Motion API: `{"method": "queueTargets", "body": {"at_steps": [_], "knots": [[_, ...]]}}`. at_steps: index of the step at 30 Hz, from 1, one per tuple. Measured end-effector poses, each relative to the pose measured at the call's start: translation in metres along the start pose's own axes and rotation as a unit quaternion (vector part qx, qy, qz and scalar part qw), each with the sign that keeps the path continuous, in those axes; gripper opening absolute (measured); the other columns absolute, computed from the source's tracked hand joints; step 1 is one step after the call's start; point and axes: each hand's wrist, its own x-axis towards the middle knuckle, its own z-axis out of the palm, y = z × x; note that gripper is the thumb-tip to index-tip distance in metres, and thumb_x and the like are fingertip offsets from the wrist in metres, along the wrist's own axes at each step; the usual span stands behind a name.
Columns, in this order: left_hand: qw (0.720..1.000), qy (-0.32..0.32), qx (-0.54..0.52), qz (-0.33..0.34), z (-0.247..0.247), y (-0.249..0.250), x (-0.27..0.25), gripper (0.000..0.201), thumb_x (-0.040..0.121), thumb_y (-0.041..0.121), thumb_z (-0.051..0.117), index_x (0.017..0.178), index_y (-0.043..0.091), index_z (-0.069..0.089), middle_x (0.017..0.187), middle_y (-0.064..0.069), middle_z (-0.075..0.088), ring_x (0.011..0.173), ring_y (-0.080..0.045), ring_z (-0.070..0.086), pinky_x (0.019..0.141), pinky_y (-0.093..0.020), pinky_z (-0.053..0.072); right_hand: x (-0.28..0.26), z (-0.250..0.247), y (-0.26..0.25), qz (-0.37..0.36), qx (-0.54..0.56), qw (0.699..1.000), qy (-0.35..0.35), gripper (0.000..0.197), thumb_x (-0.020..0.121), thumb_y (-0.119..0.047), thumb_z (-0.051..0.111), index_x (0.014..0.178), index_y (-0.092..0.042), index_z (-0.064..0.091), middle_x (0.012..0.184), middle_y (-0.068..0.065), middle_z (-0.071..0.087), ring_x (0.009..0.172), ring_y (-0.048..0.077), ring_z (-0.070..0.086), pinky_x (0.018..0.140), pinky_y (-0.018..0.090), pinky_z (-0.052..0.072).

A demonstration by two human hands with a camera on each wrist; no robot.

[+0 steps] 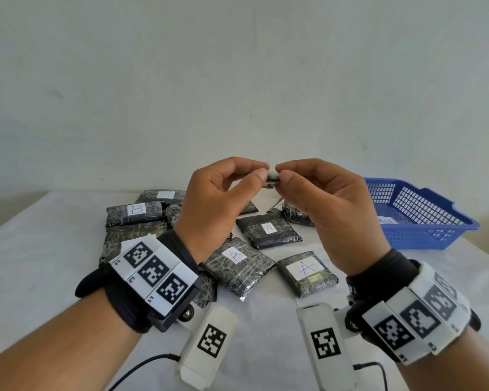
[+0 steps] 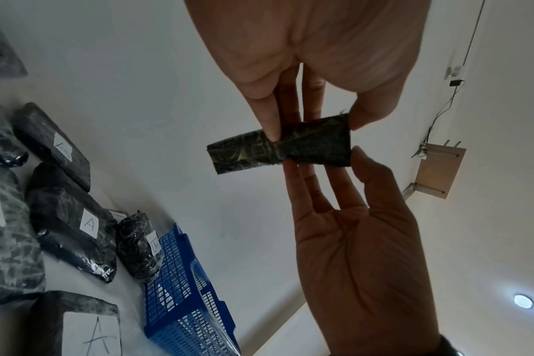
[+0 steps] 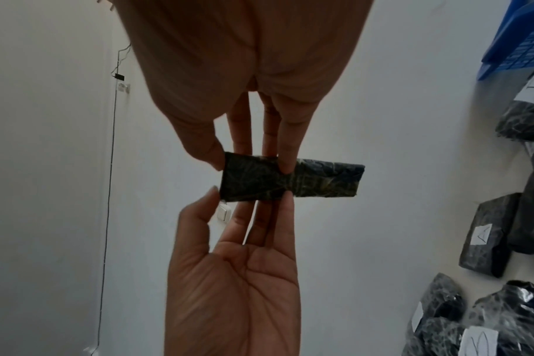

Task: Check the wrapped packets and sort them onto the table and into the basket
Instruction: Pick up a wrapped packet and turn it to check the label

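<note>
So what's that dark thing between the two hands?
A small dark wrapped packet, pinched by the left hand and right hand. The wrist views show it best.

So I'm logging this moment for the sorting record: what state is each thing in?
Left hand: pinches the held packet.
Right hand: pinches the same packet.
Held packet: lifted above the table, no label showing.
Lettered packets: lying on the table, labels up.
Basket: upright on the table, something white-labelled inside.
</note>
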Motion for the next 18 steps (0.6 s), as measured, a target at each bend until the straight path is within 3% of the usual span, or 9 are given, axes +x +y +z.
{"method": "queueTargets", "body": {"at_steps": [4,7,9,13,18], "knots": [[1.0,-0.004,0.003,-0.003,-0.0023,0.0006,-0.0007,0.031,0.08,0.04,0.072,0.101,0.019,0.078,0.105,-0.005,0.079,0.108,-0.025,0.073,0.1,-0.048,0.057,-0.0005,-0.001,0.0024,0.009,0.028,1.0,0.002,0.019,0.085,-0.021,0.076,0.1,-0.01,0.079,0.1,0.018,0.079,0.108,0.043,0.073,0.106,0.059,0.053],[1.0,-0.012,0.003,-0.005,-0.0029,-0.0001,-0.001,0.033,0.078,0.04,0.073,0.102,0.018,0.077,0.105,-0.005,0.079,0.106,-0.022,0.073,0.093,-0.037,0.059,-0.0024,-0.0015,0.0034,0.01,0.011,1.0,0.002,0.023,0.081,-0.023,0.08,0.101,-0.011,0.079,0.099,0.011,0.081,0.104,0.03,0.076,0.106,0.052,0.055],[1.0,-0.014,0.002,-0.002,-0.0041,-0.0012,-0.0011,0.033,0.078,0.039,0.074,0.102,0.017,0.077,0.105,-0.006,0.079,0.105,-0.021,0.073,0.086,-0.03,0.058,-0.0026,-0.0025,0.0052,0.019,0.028,0.999,-0.007,0.023,0.082,-0.022,0.078,0.102,-0.011,0.079,0.1,0.012,0.081,0.105,0.028,0.075,0.105,0.05,0.056],[0.999,-0.021,-0.022,0.013,-0.005,-0.0017,-0.0023,0.034,0.079,0.035,0.074,0.105,0.013,0.076,0.106,-0.009,0.079,0.104,-0.024,0.073,0.085,-0.028,0.057,-0.0027,-0.0055,0.0079,0.009,0.021,0.999,-0.029,0.039,0.08,-0.018,0.079,0.117,-0.005,0.074,0.115,0.011,0.078,0.114,0.022,0.073,0.092,0.03,0.057],[0.999,-0.025,-0.03,0.008,-0.0038,-0.0036,-0.003,0.034,0.079,0.035,0.075,0.105,0.013,0.076,0.108,-0.009,0.078,0.106,-0.025,0.073,0.082,-0.027,0.06,-0.003,-0.0079,0.0095,-0.008,-0.009,1.0,-0.024,0.036,0.081,-0.021,0.079,0.114,-0.006,0.076,0.113,0.009,0.08,0.116,0.024,0.073,0.101,0.038,0.057]]}}
